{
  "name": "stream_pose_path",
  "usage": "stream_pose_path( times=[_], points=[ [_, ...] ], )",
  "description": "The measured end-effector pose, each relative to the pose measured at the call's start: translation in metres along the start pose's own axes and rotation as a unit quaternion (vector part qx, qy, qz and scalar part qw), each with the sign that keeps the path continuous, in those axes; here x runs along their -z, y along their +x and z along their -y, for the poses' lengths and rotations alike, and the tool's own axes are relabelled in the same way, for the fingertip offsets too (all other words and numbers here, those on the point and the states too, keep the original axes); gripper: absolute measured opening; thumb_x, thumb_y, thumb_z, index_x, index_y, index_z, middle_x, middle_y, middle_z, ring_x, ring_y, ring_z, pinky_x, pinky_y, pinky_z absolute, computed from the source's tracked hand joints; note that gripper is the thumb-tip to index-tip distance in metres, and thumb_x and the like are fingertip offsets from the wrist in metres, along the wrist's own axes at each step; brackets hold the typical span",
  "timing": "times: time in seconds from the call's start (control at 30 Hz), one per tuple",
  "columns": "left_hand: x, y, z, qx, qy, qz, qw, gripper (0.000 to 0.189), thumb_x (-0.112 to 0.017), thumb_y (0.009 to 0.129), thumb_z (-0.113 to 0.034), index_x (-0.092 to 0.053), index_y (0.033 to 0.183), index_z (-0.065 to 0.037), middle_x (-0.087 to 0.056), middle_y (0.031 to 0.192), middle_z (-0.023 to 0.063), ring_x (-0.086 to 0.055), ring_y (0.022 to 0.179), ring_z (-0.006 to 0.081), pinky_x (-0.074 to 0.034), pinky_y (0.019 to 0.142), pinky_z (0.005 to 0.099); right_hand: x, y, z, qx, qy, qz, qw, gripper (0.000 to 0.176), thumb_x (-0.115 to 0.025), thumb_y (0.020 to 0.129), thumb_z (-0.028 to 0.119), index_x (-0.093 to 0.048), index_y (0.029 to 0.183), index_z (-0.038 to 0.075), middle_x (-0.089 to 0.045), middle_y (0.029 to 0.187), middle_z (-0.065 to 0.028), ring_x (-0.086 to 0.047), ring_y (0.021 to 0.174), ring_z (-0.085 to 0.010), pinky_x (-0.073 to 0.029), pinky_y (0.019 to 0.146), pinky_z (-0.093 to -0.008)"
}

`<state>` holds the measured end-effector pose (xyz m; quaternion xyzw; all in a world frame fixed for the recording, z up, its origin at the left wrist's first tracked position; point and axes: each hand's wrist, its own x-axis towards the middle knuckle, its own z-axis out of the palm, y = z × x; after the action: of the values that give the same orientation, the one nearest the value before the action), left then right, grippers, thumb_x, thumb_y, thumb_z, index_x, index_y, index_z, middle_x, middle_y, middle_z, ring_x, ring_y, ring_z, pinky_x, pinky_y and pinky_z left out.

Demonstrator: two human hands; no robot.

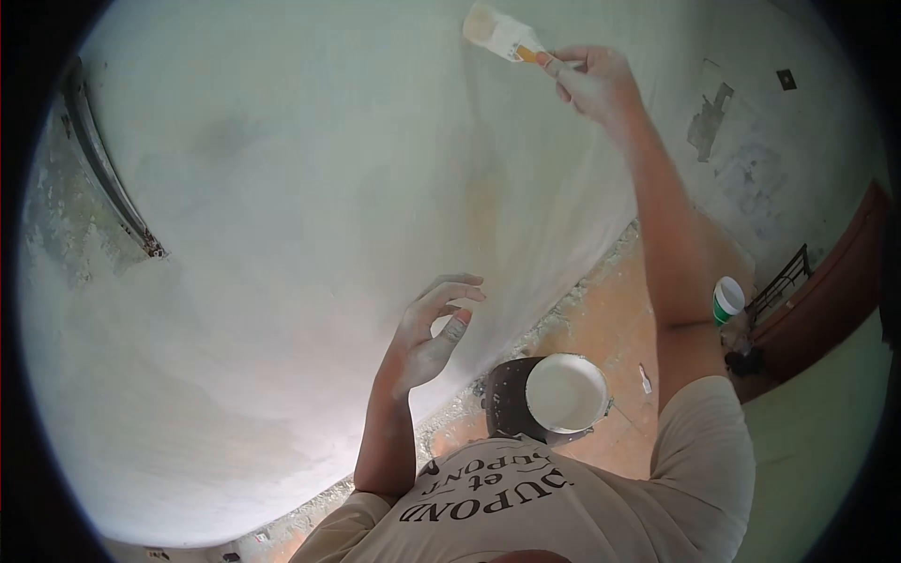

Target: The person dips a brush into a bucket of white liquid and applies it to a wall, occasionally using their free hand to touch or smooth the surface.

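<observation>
My right hand (593, 83) is raised high and grips a paintbrush (499, 31) by its orange handle. The brush's pale bristles press against the white-painted wall (282, 206) near the top of the view. My left hand (430, 330) hovers lower, close to the wall, with its fingers loosely curled and apart, holding nothing. Below it, on the floor by my body, stands a dark paint bucket (561, 394) filled with white paint.
A dark pipe (105, 164) runs down the wall at the left. A green-and-white container (726, 300) stands on the orange floor (610, 328) at the right, beside a dark metal rack (784, 281) and a brown wooden door (835, 291). Rubble lines the wall's base.
</observation>
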<state>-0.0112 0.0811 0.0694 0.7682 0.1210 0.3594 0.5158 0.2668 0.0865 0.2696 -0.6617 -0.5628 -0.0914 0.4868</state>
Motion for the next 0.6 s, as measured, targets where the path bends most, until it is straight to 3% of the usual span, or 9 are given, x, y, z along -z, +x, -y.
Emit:
stream_pose_path(
  times=[0.07, 0.13, 0.2, 0.27, 0.33, 0.5, 0.57, 0.6],
  points=[
    [-0.006, 0.003, -0.001, 0.009, 0.006, -0.004, 1.000, 0.026, -0.054, 0.096, -0.024, -0.061, 0.113, -0.006, -0.053, 0.129, 0.0125, -0.050, 0.119, 0.0247, -0.040, 0.098, 0.0413, -0.015, -0.014, -0.009, -0.122, 0.276, 0.071, 0.951, 0.041, -0.063, 0.091, 0.045, -0.069, 0.093, 0.005, -0.047, 0.054, 0.0033, -0.039, 0.042, -0.0055, -0.032, 0.040, -0.0243],
    [-0.012, 0.006, 0.001, 0.009, -0.007, -0.012, 1.000, 0.026, -0.054, 0.096, -0.024, -0.061, 0.113, -0.005, -0.053, 0.129, 0.0132, -0.050, 0.119, 0.0246, -0.041, 0.098, 0.0408, -0.047, -0.028, -0.023, -0.139, 0.339, 0.062, 0.928, 0.040, -0.056, 0.096, 0.044, -0.066, 0.087, 0.006, -0.041, 0.052, 0.0049, -0.033, 0.038, -0.0048, -0.026, 0.035, -0.0235],
    [-0.018, 0.007, 0.001, 0.010, -0.017, -0.018, 1.000, 0.026, -0.054, 0.096, -0.023, -0.060, 0.113, -0.004, -0.053, 0.129, 0.0139, -0.051, 0.118, 0.0245, -0.041, 0.097, 0.0403, -0.075, -0.046, -0.039, -0.140, 0.403, 0.131, 0.895, 0.042, -0.055, 0.096, 0.046, -0.063, 0.085, 0.006, -0.041, 0.052, 0.0044, -0.034, 0.037, -0.0049, -0.027, 0.034, -0.0241],
    [-0.023, 0.006, -0.002, 0.016, -0.010, -0.030, 0.999, 0.027, -0.054, 0.096, -0.021, -0.060, 0.112, -0.001, -0.053, 0.128, 0.0152, -0.052, 0.117, 0.0244, -0.042, 0.096, 0.0392, -0.114, -0.064, -0.054, -0.132, 0.405, 0.168, 0.889, 0.044, -0.052, 0.097, 0.047, -0.060, 0.080, 0.008, -0.043, 0.052, 0.0035, -0.035, 0.036, -0.0055, -0.027, 0.033, -0.0246],
    [-0.026, 0.004, 0.002, 0.030, -0.006, -0.046, 0.998, 0.027, -0.054, 0.096, -0.020, -0.060, 0.112, -0.001, -0.054, 0.128, 0.0151, -0.052, 0.116, 0.0242, -0.042, 0.096, 0.0388, -0.148, -0.088, -0.064, -0.196, 0.391, 0.184, 0.880, 0.046, -0.048, 0.098, 0.049, -0.056, 0.077, 0.009, -0.043, 0.052, 0.0028, -0.036, 0.035, -0.0067, -0.028, 0.033, -0.0256],
    [-0.041, -0.004, 0.005, 0.065, 0.011, -0.104, 0.992, 0.026, -0.054, 0.095, -0.020, -0.061, 0.112, -0.001, -0.054, 0.127, 0.0145, -0.053, 0.115, 0.0235, -0.043, 0.094, 0.0371, -0.190, -0.167, -0.096, -0.321, 0.465, 0.260, 0.783, 0.049, -0.041, 0.099, 0.051, -0.053, 0.080, 0.007, -0.042, 0.050, 0.0008, -0.036, 0.032, -0.0095, -0.028, 0.031, -0.0272],
    [-0.047, -0.006, 0.004, 0.083, 0.017, -0.113, 0.990, 0.026, -0.054, 0.095, -0.020, -0.061, 0.112, -0.001, -0.054, 0.127, 0.0143, -0.053, 0.116, 0.0235, -0.043, 0.094, 0.0370, -0.189, -0.192, -0.108, -0.420, 0.462, 0.321, 0.712, 0.047, -0.041, 0.100, 0.050, -0.051, 0.089, 0.005, -0.040, 0.050, 0.0004, -0.034, 0.032, -0.0098, -0.027, 0.031, -0.0274],
    [-0.051, -0.007, 0.004, 0.096, 0.019, -0.115, 0.989, 0.026, -0.054, 0.095, -0.020, -0.061, 0.112, -0.001, -0.054, 0.127, 0.0142, -0.053, 0.116, 0.0235, -0.042, 0.094, 0.0370, -0.188, -0.199, -0.115, -0.420, 0.465, 0.328, 0.707, 0.047, -0.041, 0.100, 0.050, -0.051, 0.089, 0.005, -0.040, 0.050, 0.0004, -0.034, 0.032, -0.0098, -0.027, 0.031, -0.0274]
  ],
)
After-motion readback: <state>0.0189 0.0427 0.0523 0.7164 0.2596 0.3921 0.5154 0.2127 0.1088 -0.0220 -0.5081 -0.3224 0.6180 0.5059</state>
